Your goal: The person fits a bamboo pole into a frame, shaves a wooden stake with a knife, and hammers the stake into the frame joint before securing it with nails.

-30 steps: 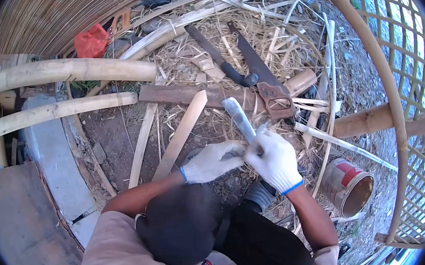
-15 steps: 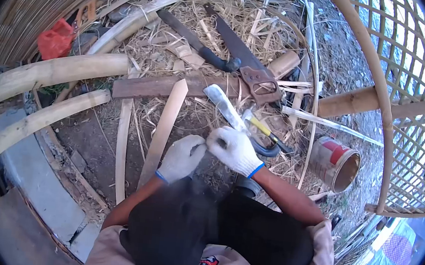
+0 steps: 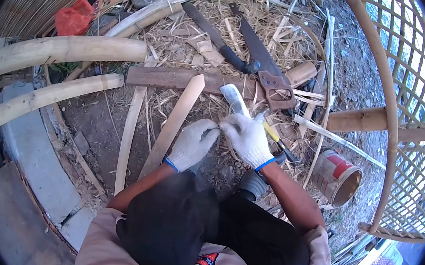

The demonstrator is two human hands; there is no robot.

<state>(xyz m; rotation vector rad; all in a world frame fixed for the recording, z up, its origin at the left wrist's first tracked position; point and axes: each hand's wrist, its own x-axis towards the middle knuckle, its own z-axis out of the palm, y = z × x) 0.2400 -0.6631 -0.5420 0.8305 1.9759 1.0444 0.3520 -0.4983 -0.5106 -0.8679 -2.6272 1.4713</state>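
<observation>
The white-gloved left hand (image 3: 191, 146) and white-gloved right hand (image 3: 248, 142) are curling narrowly, almost meeting; whether they are holding anything, I cannot tell. A pale, flat, pointed slat (image 3: 175, 122) is lying beside the left, a broad silvery blade (image 3: 234, 97) showing beyond the right.

Left hand (image 3: 190, 144) close beside right hand (image 3: 249, 141)
</observation>
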